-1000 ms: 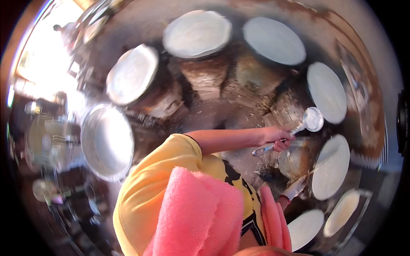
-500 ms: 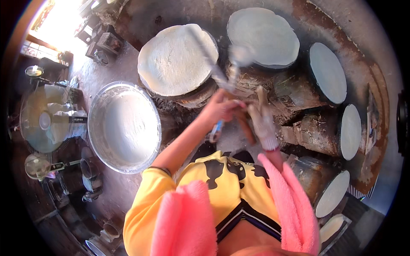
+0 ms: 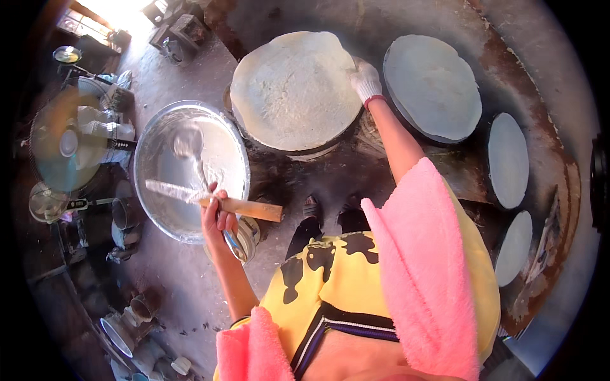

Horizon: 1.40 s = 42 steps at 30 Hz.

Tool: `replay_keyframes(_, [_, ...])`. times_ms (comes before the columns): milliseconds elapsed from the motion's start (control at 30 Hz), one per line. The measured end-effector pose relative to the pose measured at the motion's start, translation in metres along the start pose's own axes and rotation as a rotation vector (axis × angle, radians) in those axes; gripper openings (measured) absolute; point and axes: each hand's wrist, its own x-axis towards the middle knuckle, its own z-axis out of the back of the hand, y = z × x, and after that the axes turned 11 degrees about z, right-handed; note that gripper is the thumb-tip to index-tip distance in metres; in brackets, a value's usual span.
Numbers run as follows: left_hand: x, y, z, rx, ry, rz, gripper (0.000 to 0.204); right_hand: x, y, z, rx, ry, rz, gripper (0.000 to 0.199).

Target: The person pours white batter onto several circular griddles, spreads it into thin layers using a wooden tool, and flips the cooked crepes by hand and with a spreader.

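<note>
My left hand [image 3: 219, 213] is closed around two tools over the large metal basin [image 3: 141, 203]. One is a ladle [image 3: 188, 141], blurred, its bowl coated white; the other is a flat scraper [image 3: 251, 209] with a wooden handle and a batter-smeared blade. White batter [image 3: 166, 164] lies in the basin below them. In a white glove, my right hand [image 3: 364, 77] reaches forward to the right edge of a big round flatbread [image 3: 295, 92] on the nearest griddle. Its fingers look curled and pressed together at that edge; the fingertips are partly hidden.
More round griddles with pale sheets, such as the one at back right [image 3: 433, 87], curve along the right side. A standing fan [image 3: 68, 143] is at the left. A small bucket [image 3: 249, 238] stands beside the basin. Pots and pails [image 3: 121, 330] lie lower left.
My hands, close together with the tools before, are now apart. The left has swung over the basin holding ladle and scraper; the right has moved forward to the flatbread's edge. The view has shifted.
</note>
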Motion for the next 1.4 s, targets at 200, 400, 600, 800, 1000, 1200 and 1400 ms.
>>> replay_keyframes(200, [0.02,0.006,0.016,-0.138,-0.127,0.101,0.038,-0.023,0.034,0.034,0.177,-0.437,0.318,0.039])
replay_keyframes(400, [0.047,0.004,0.01,-0.115,0.215,0.201,0.043,-0.071,0.0,0.165,0.275,-0.678,0.234,0.042])
replay_keyframes(600, [0.05,0.023,-0.072,0.06,0.298,0.255,0.042,-0.13,-0.127,0.258,-0.247,-0.709,-0.302,0.041])
replay_keyframes(800, [0.084,0.044,-0.182,0.803,0.068,0.346,0.047,-0.128,-0.229,0.224,-0.539,-0.746,-0.45,0.06])
replay_keyframes(1000, [0.113,0.049,-0.207,0.12,0.55,0.262,0.05,-0.125,-0.211,0.23,0.124,-0.655,-0.563,0.05])
replay_keyframes(1200, [0.156,0.028,-0.185,0.766,0.101,0.501,0.039,-0.128,-0.147,0.229,-0.139,-0.72,-0.447,0.041])
replay_keyframes(1400, [0.139,0.022,-0.155,0.262,0.779,0.64,0.045,-0.216,-0.04,0.257,-0.034,-1.109,-0.193,0.038])
